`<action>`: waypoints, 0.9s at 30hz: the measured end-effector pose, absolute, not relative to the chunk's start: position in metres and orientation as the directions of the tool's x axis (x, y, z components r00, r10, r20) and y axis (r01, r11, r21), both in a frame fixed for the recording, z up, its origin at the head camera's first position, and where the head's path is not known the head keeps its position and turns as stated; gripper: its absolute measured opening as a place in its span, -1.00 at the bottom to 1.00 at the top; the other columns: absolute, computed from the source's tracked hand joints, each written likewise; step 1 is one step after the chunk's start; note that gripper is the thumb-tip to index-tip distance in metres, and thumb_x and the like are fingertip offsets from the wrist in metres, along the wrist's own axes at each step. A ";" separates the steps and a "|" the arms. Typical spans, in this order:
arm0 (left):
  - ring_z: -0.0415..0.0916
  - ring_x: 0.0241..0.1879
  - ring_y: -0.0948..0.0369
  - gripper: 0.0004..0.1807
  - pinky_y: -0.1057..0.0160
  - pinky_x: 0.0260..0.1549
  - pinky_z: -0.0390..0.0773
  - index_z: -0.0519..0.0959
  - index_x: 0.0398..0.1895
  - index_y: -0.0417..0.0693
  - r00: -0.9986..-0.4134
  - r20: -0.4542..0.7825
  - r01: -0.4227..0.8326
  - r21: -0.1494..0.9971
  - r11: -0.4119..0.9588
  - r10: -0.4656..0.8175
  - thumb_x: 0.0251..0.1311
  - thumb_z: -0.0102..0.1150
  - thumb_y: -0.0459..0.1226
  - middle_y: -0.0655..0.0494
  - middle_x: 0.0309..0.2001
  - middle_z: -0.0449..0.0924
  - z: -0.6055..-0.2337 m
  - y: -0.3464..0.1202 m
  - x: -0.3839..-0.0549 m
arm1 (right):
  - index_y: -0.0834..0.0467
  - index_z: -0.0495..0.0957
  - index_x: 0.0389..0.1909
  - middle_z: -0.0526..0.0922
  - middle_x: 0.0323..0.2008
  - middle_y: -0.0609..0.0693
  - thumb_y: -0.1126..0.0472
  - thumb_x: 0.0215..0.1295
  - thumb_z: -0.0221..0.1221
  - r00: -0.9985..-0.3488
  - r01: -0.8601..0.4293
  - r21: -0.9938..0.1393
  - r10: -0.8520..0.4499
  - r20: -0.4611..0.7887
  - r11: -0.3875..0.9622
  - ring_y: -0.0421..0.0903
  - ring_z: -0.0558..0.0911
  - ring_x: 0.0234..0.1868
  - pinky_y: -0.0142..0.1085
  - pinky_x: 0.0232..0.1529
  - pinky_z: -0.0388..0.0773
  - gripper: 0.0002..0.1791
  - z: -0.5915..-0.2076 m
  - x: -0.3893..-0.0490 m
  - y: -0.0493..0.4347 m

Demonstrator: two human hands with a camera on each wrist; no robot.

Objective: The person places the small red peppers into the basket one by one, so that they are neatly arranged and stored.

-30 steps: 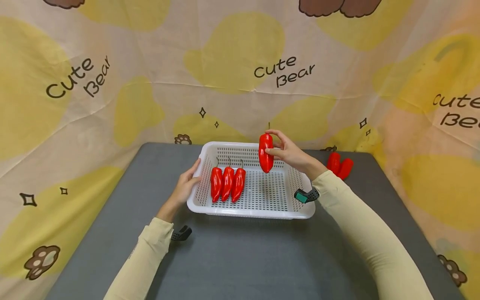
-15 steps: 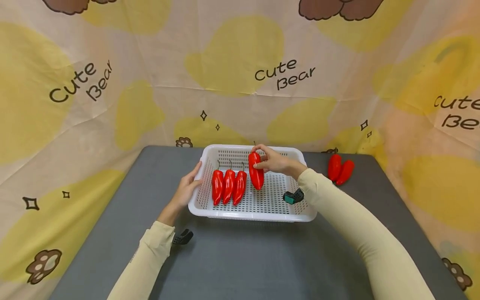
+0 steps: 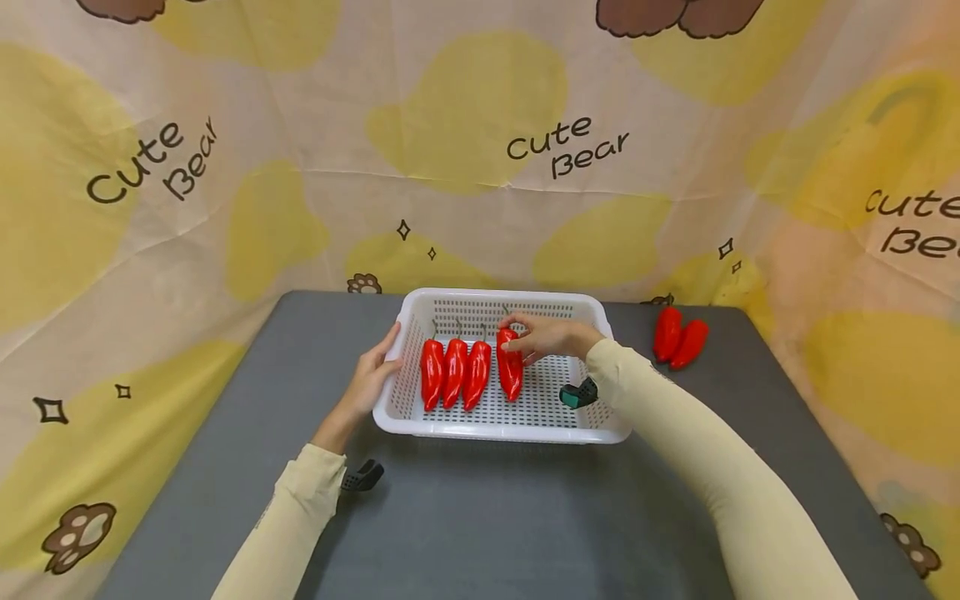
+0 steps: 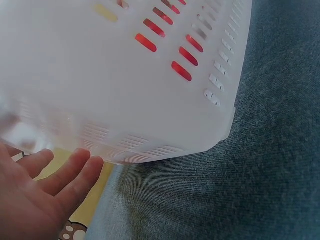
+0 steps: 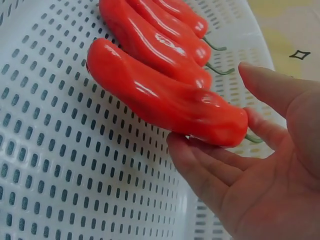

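One red pepper [image 3: 511,379] has come down inside the basket [image 3: 502,432]; right hand [image 3: 553,337] touches it, fingers wide; left hand [image 3: 366,379] touches basket, fingers straight. Grey table [image 3: 480,525], printed cloth [image 3: 465,108] behind.

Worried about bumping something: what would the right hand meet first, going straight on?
Past the pepper at the right hand, probably the nearest of the three lined-up peppers; depth is unclear.

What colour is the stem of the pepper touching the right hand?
Green stem; the right wrist view shows it best.

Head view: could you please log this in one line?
left hand: touches basket | right hand: holds red pepper | in basket: three more peppers | on table: two peppers
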State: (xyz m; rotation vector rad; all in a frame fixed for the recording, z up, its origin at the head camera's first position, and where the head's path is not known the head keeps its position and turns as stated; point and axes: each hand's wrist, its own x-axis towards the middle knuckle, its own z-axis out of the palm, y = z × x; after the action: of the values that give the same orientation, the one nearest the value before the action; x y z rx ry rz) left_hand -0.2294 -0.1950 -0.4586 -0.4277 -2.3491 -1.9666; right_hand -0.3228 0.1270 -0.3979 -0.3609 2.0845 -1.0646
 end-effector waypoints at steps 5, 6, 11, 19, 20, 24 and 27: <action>0.33 0.31 -0.38 -0.34 -0.08 0.05 0.65 0.01 0.57 -0.29 -0.961 0.213 0.244 0.954 0.172 0.178 0.42 -0.17 -0.50 -0.33 0.57 -0.01 -0.454 -0.198 -0.230 | 0.05 0.19 0.49 0.41 0.25 0.16 0.12 0.46 0.15 -0.673 0.050 -0.759 -0.540 -0.506 0.650 0.00 0.56 -0.05 -0.09 0.16 0.67 -0.37 -0.401 -0.325 0.123; 0.34 0.29 -0.39 -0.34 -0.07 0.03 0.66 0.01 0.57 -0.29 -0.960 0.216 0.247 0.953 0.175 0.180 0.42 -0.17 -0.49 -0.33 0.57 -0.01 -0.453 -0.198 -0.230 | 0.06 0.19 0.49 0.40 0.24 0.16 0.12 0.47 0.14 -0.672 0.046 -0.754 -0.538 -0.509 0.655 -0.01 0.55 -0.09 -0.11 0.13 0.67 -0.37 -0.401 -0.325 0.122; 0.38 0.26 -0.40 -0.33 -0.06 0.02 0.67 0.01 0.58 -0.27 -0.962 0.212 0.242 0.954 0.176 0.172 0.42 -0.18 -0.50 -0.31 0.58 -0.01 -0.449 -0.199 -0.231 | 0.04 0.20 0.49 0.33 0.24 0.13 0.10 0.48 0.13 -0.671 0.088 -0.744 -0.512 -0.536 0.663 -0.07 0.48 -0.25 -0.25 -0.03 0.62 -0.38 -0.401 -0.328 0.119; 0.28 0.36 -0.36 -0.33 -0.04 0.14 0.60 -0.02 0.58 -0.28 -0.962 0.200 0.230 0.960 0.158 0.185 0.43 -0.18 -0.50 -0.32 0.58 -0.04 -0.452 -0.193 -0.230 | 0.02 0.24 0.42 0.42 -0.08 0.04 0.09 0.49 0.12 -0.641 0.206 -0.766 -0.507 -0.576 0.609 -0.09 0.41 -0.36 -0.21 0.01 0.58 -0.46 -0.408 -0.326 0.121; 0.30 0.34 -0.38 -0.33 -0.09 0.13 0.58 -0.02 0.58 -0.29 -0.962 0.201 0.230 0.961 0.155 0.185 0.43 -0.18 -0.50 -0.33 0.58 -0.02 -0.453 -0.193 -0.230 | 0.02 0.24 0.41 0.42 -0.09 0.04 0.10 0.49 0.12 -0.637 0.217 -0.769 -0.510 -0.578 0.601 -0.09 0.42 -0.36 -0.19 0.03 0.58 -0.46 -0.409 -0.326 0.121; 0.33 0.31 -0.41 -0.33 -0.16 0.11 0.56 -0.02 0.59 -0.28 -0.963 0.197 0.225 0.963 0.149 0.185 0.43 -0.19 -0.49 -0.36 0.57 0.00 -0.454 -0.193 -0.229 | 0.02 0.25 0.40 0.44 -0.01 0.05 0.11 0.49 0.12 -0.634 0.243 -0.772 -0.506 -0.585 0.588 -0.06 0.44 -0.28 -0.16 0.10 0.58 -0.47 -0.412 -0.326 0.121; 0.32 0.31 -0.42 -0.33 -0.18 0.10 0.55 -0.02 0.59 -0.27 -0.964 0.193 0.221 0.964 0.150 0.182 0.44 -0.18 -0.49 -0.36 0.57 0.00 -0.456 -0.195 -0.228 | 0.03 0.24 0.43 0.43 0.09 0.06 0.11 0.49 0.12 -0.633 0.251 -0.771 -0.503 -0.588 0.586 -0.05 0.47 -0.22 -0.17 0.11 0.60 -0.44 -0.414 -0.326 0.119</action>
State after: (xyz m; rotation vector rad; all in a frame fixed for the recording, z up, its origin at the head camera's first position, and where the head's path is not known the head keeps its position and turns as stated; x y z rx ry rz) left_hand -0.2280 -0.1946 -0.4558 -0.4139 -2.3588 -1.9852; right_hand -0.3263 0.1188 -0.4135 -0.2018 1.9659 -1.1221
